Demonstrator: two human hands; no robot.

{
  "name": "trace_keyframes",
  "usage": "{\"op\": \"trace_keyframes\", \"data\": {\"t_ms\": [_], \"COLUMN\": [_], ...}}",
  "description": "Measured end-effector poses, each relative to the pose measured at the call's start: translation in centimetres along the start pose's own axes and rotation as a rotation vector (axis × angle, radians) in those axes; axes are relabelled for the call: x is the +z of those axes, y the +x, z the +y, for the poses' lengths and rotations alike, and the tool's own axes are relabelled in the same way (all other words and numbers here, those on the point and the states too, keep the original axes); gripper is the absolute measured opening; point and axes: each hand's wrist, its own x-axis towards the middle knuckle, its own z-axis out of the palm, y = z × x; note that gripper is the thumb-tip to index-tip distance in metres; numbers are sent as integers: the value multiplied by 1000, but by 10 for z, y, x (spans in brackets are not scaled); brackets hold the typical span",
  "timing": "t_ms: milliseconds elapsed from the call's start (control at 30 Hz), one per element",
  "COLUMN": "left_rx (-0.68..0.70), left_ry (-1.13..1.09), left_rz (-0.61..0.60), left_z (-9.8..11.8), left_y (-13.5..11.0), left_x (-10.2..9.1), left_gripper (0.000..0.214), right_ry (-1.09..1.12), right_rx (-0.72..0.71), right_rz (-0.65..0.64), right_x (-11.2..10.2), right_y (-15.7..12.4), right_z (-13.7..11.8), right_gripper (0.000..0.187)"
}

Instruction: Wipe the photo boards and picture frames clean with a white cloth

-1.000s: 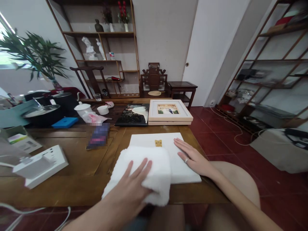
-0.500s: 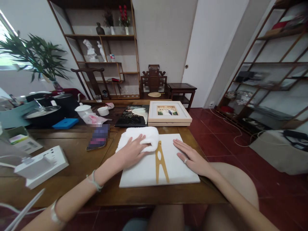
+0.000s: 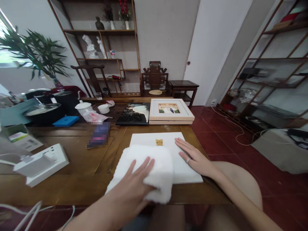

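Note:
A white board (image 3: 144, 138) lies flat at the table's near edge. My left hand (image 3: 137, 183) holds a folded, fluffy white towel (image 3: 160, 163) down on it, fingers spread over the cloth and the thumb partly hidden in a fold. The towel covers the board's lower left and hangs past its front edge. Only the top end of a gold-coloured A-shaped piece (image 3: 159, 142) shows on the board; its two legs are under the towel. On the board's right side rests my right hand (image 3: 193, 158), open and flat, wearing a ring.
Behind the board lie a framed picture (image 3: 171, 120) and a dark picture panel (image 3: 133, 114). To the left are a white power strip (image 3: 48, 163), a blue box (image 3: 66, 121), a white cup (image 3: 103, 109), a teapot (image 3: 83, 106) and a pan (image 3: 43, 114). A stool (image 3: 237, 179) stands at right.
My left hand has drawn the towel toward me, down over the gold piece's legs and the board's front edge. My right hand keeps its place on the board.

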Motion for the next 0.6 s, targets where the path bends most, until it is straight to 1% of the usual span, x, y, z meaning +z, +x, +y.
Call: {"op": "trace_keyframes", "data": {"t_ms": [67,133,233,300,333,367,433,500,600], "left_rx": [-58,-100,-98,-77,-72,-75,-90,-98,-68], "left_ry": [-1,10,32,48,56,63,77,81,70], "left_rz": [-12,12,103,128,133,137,137,119,81], "left_z": [-15,-35,-67,-82,-85,-86,-81,-67,-39], "left_y": [21,43,69,80,82,83,79,68,44], "left_x": [-6,-11,-12,-11,-11,-11,-10,-9,-3], "left_gripper": [36,31,34,35,35,35,34,33,28], "right_ry": [-2,-6,-8,-1,2,5,9,14,14], "right_rx": [-2,0,6,4,3,3,5,7,8], "right_rz": [-5,-9,-17,-16,-15,-14,-13,-12,-9], "right_x": [0,-1,-1,-1,-1,-1,-1,-1,0], "right_y": [0,1,1,1,1,1,1,1,1], "right_z": [0,0,0,0,0,0,1,1,1], "right_gripper": [47,48,48,47,47,47,47,48,48]}}
